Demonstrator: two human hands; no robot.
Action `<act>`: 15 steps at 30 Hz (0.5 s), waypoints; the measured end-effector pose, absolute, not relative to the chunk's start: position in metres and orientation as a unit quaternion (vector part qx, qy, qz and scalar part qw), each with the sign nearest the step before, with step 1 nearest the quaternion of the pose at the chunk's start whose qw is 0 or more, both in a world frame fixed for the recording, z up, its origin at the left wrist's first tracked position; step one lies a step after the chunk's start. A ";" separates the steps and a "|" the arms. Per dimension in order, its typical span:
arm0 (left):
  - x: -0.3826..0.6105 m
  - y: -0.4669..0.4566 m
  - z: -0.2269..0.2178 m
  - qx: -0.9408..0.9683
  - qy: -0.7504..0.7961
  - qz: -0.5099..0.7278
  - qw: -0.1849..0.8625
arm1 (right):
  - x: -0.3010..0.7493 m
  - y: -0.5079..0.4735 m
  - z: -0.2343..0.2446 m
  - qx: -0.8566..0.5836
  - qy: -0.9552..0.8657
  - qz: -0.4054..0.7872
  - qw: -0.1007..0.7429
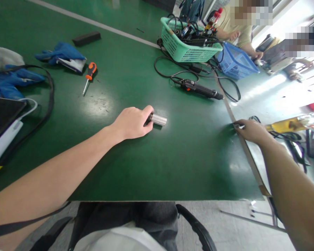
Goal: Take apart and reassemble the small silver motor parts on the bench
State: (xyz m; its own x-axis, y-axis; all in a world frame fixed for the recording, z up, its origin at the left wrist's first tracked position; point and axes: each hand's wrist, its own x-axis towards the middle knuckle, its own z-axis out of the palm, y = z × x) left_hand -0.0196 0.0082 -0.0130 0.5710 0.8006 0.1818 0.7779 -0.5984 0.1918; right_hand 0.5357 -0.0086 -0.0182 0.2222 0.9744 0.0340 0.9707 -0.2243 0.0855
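Observation:
My left hand (133, 122) rests on the green table (151, 167) with its fingers curled around a short silver metal cylinder (158, 120), whose free end sticks out to the right. My right hand (249, 130) lies at the table's right edge, fingers pinched on a small thin metal piece (237, 126) that I cannot make out. The two hands are well apart.
An electric screwdriver (200, 89) with a black cable lies beyond the cylinder. A green basket (188, 45) of tools and a blue basket (237, 62) stand at the back right. An orange-handled screwdriver (89, 75), blue gloves (60, 54) and a black strap (50, 94) lie left. Other people sit at the far right.

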 end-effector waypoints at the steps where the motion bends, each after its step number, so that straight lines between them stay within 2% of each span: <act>1: -0.020 0.008 -0.013 0.885 0.446 0.125 0.045 | 0.534 -0.016 -0.019 0.774 0.631 0.040 0.030; 5: -0.020 0.007 -0.013 0.886 0.446 0.122 0.041 | 0.527 -0.045 -0.026 0.775 0.628 0.071 0.015; 11: -0.020 0.007 -0.013 0.888 0.440 0.129 0.034 | 0.520 -0.060 -0.040 0.805 0.570 0.094 -0.132; 15: -0.019 0.007 -0.013 0.887 0.443 0.128 0.033 | 0.504 -0.053 -0.041 0.810 0.543 0.116 -0.191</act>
